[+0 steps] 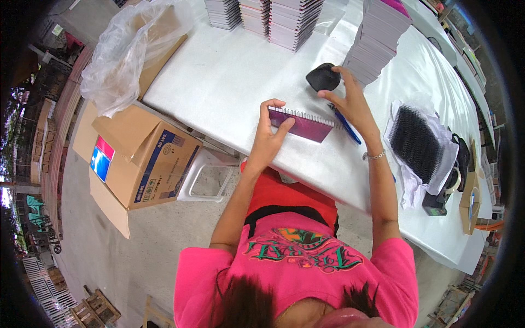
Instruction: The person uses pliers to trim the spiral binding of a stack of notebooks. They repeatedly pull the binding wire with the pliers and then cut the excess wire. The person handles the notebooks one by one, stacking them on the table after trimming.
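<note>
In my left hand (266,138) is a small purple spiral notebook (303,126), gripped at its left end. The thumb presses on the cover and the fingers are behind. White wire coils run along its upper edge. My right hand (350,101) reaches over the table with thumb and index finger apart. Its fingertips are at the right and lower edge of a rounded black object (321,77), whose kind I cannot make out. Below that hand lies a slim blue tool (348,129), maybe pliers or a pen, partly behind the wrist.
Stacks of spiral notebooks (292,24) stand along the far side, with a tall leaning stack (377,44) at the right. Black wire coils (415,143) lie on white paper, near a tape roll (453,180). An open cardboard box (150,158) and clear plastic (117,60) are at the left.
</note>
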`<state>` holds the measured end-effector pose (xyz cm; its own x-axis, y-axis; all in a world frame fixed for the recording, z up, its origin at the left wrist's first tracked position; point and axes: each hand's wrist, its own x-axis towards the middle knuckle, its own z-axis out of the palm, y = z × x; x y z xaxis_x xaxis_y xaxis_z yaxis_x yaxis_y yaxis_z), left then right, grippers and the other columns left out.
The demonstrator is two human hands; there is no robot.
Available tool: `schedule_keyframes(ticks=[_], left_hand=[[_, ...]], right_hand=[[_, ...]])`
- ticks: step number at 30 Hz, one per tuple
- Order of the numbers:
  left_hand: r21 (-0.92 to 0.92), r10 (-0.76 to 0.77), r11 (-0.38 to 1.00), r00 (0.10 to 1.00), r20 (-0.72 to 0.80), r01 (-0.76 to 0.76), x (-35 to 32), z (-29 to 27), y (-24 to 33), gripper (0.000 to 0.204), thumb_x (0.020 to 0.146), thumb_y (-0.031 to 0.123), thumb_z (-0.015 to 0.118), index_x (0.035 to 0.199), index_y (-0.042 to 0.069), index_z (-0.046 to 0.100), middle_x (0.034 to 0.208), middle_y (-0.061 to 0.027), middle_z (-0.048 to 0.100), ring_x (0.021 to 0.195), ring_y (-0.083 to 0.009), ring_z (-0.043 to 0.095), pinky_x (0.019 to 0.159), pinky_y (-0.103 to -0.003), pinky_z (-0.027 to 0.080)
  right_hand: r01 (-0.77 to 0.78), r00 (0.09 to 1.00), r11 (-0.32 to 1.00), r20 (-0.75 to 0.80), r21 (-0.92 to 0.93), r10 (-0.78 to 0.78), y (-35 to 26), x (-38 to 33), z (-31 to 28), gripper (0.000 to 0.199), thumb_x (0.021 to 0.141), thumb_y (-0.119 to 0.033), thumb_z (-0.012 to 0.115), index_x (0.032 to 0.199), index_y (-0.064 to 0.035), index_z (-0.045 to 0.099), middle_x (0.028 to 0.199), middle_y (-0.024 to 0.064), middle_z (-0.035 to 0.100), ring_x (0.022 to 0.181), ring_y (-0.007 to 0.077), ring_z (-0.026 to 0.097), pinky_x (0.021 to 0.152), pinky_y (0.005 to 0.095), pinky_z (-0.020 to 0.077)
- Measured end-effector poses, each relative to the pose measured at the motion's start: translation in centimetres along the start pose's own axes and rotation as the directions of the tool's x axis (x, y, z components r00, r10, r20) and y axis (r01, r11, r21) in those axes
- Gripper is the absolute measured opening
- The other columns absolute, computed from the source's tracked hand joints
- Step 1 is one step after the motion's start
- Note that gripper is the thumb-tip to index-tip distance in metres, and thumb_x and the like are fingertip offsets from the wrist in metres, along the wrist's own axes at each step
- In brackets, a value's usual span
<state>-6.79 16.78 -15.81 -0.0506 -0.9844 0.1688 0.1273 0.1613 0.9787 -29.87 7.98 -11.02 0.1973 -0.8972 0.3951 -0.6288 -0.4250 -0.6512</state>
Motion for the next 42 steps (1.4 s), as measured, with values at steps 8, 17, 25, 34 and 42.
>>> schedule_keyframes(ticks=[8,17,25,34,42], left_hand=[[0.085,0.054,0.996,0.983,-0.173,-0.04,-1.3,0.7,-1.1,0.032,0.102,0.023,0.063,0.125,0.001,0.055,0.113,-0.0085,0.059,0.104,-0.0168,0.055,0.097,-0.031,0.043],[-0.019,-0.009,1.0,0.992,-0.125,0.007,-2.0,0.2,1.3,0.028,0.099,0.015,0.068,0.124,0.002,0.064,0.107,-0.0035,0.066,0.097,-0.0094,0.06,0.083,-0.024,0.049],[-0.131,-0.132,0.985,0.982,-0.133,0.115,-2.4,0.8,1.2,0.029,0.098,0.012,0.069,0.125,-0.001,0.067,0.097,-0.0064,0.071,0.087,-0.0092,0.064,0.079,-0.025,0.053],[0.239,-0.127,0.959,0.983,-0.132,0.156,-3.6,1.4,5.1,0.025,0.097,0.003,0.066,0.121,-0.004,0.07,0.104,-0.0094,0.074,0.095,-0.0105,0.068,0.084,-0.026,0.055],[0.282,-0.023,0.957,0.989,-0.149,0.065,-4.3,2.0,6.4,0.029,0.091,-0.006,0.066,0.119,0.0,0.072,0.108,-0.0102,0.076,0.1,-0.0126,0.071,0.088,-0.027,0.056]], right_hand=[[-0.135,0.963,0.83,0.126,-0.541,0.238,1.2,-6.7,-3.4,0.047,0.092,-0.036,0.072,0.127,-0.0066,0.059,0.118,0.0199,0.061,0.11,0.0418,0.059,0.092,0.0504,0.0471],[-0.247,0.968,0.852,-0.068,-0.462,0.243,1.2,-10.8,-2.2,0.068,0.09,-0.049,0.071,0.139,-0.0062,0.052,0.126,0.0245,0.056,0.114,0.0417,0.056,0.094,0.053,0.0445],[-0.405,0.914,0.873,-0.098,-0.271,0.393,-1.4,-12.3,-2.2,0.062,0.092,-0.02,0.068,0.146,-0.0032,0.043,0.132,0.0233,0.05,0.118,0.038,0.054,0.1,0.0489,0.0421],[-0.187,0.981,0.966,-0.017,0.177,0.193,-11.7,-12.7,0.3,0.06,0.085,-0.016,0.074,0.135,0.0008,0.045,0.115,0.0214,0.058,0.103,0.0363,0.064,0.091,0.0419,0.0517],[-0.035,0.995,0.985,0.102,0.17,0.018,-13.0,-12.6,1.5,0.051,0.076,-0.01,0.078,0.122,-0.0018,0.058,0.106,0.0194,0.063,0.093,0.0386,0.066,0.079,0.0442,0.055]])
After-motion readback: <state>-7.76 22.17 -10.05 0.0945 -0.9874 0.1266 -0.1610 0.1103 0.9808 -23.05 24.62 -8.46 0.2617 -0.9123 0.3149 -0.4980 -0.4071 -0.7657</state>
